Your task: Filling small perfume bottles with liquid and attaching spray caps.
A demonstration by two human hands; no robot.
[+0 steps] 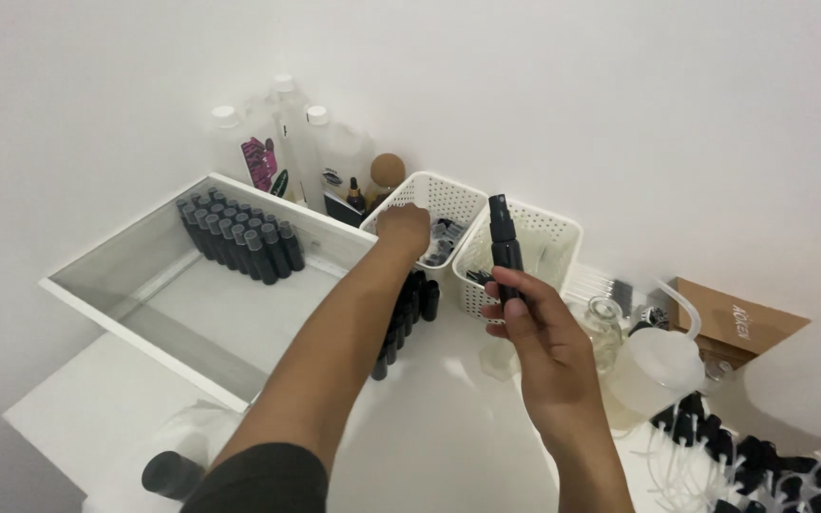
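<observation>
My right hand [542, 334] holds a small black spray bottle [505, 249] upright, in front of the right white perforated basket [563, 233]. My left hand [403, 231] reaches into the left white perforated basket [448, 198], fingers down among small dark and clear parts; I cannot tell whether it grips anything. A row of small black bottles [407, 318] stands on the table below the left basket, partly hidden by my left forearm.
A white open-topped box [135, 256] at left holds several black bottles [239, 236] in its far corner. Large clear bottles [287, 142] stand against the wall. At right are a clear plastic jug [658, 366], a brown cardboard box [738, 323], and many black spray caps [753, 456].
</observation>
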